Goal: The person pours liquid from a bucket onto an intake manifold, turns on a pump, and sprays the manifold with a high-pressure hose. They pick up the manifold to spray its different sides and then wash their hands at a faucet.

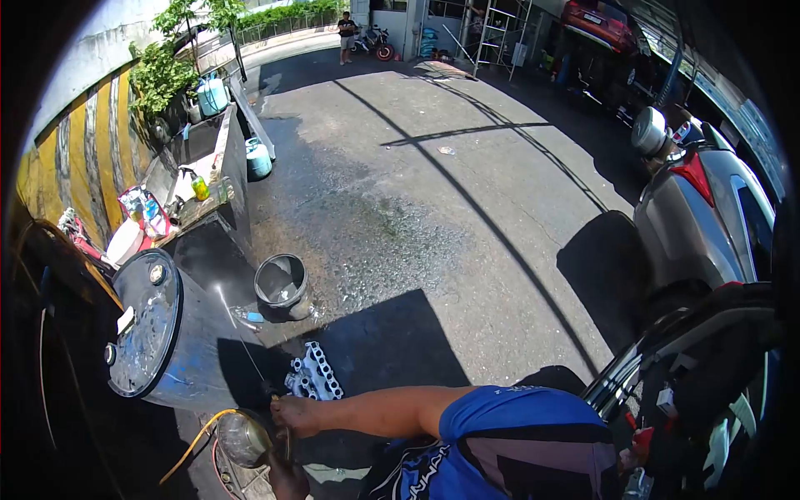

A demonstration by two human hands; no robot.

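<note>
My right hand [296, 416] is closed around a spray gun [272, 392], and a thin jet of mist leaves its nozzle toward the bucket side. A rounded metal cup [242, 439] sits beside the gun, near a yellow hose [196, 443]. Lower down, in shadow, my left hand [287, 477] is closed at the cup's right side, its fingers partly hidden. Just beyond my right forearm, a silvery cast-metal intake manifold [314, 372] lies on the ground.
A blue drum [196, 342] stands at left, with a dark bucket [282, 287] beyond it. A concrete sink [212, 187] bears bottles and bags. Wet pavement [383, 242] spreads ahead. A grey car [700, 217] is parked at right; a person [347, 37] stands far off.
</note>
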